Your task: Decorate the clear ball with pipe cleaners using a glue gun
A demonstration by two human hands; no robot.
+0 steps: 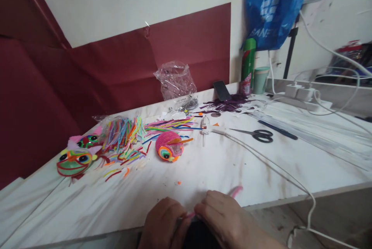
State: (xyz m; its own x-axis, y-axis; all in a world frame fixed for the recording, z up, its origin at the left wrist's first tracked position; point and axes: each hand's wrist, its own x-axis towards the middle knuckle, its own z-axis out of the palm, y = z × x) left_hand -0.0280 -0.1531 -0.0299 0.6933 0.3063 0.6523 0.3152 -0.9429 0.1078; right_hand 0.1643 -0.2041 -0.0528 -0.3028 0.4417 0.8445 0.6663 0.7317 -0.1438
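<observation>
At the table's front edge, my left hand (165,220) and my right hand (223,218) are close together, fingers closed on a pink pipe cleaner (237,191). A short stretch of it shows between them, and one end sticks out beyond my right hand. My fingertips are partly hidden. Farther back sits a round craft piece (167,140) wrapped in pink, with a ringed eye and orange strips. To its right lies a white glue gun (213,129) with a cord. Dark-handled scissors (261,135) lie beyond the gun.
Finished craft faces (72,163) and a bundle of coloured pipe cleaners (123,132) stand at the left. Purple strands (229,103), a green spray can (248,63), a cup (260,80) and a power strip (308,99) are at the back. The cord (279,167) crosses the right side.
</observation>
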